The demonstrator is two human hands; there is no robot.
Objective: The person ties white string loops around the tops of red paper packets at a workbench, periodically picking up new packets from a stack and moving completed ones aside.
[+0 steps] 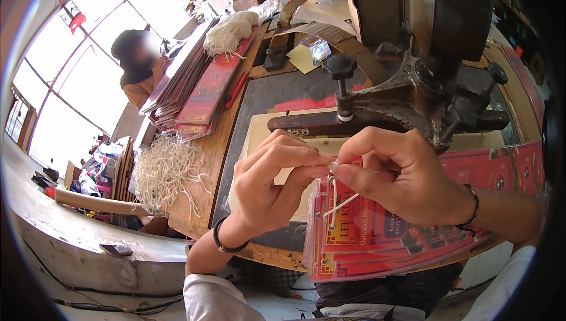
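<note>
Over a stack of red laminated printed sheets (pixel 377 244), my two hands meet fingertip to fingertip. Thumb and fingers of my left hand (pixel 268 176) pinch a white string (pixel 335 194), and my right hand (pixel 398 173) pinches it at the same spot. One loose string end slants out below my right thumb. The string hangs down to the holes along the left edge of the sheets; exactly how it passes through them is partly hidden. The sheets lie fanned at the near edge of the work table, reaching right beneath my right forearm.
A heavy metal press (pixel 418 85) with black knobs stands just beyond my hands. At left on the wooden table (pixel 203 168) lie a pile of cut white strings (pixel 165 170), more red sheets (pixel 206 94) and a string bundle (pixel 230 33). Another person (pixel 135 61) is at the far left.
</note>
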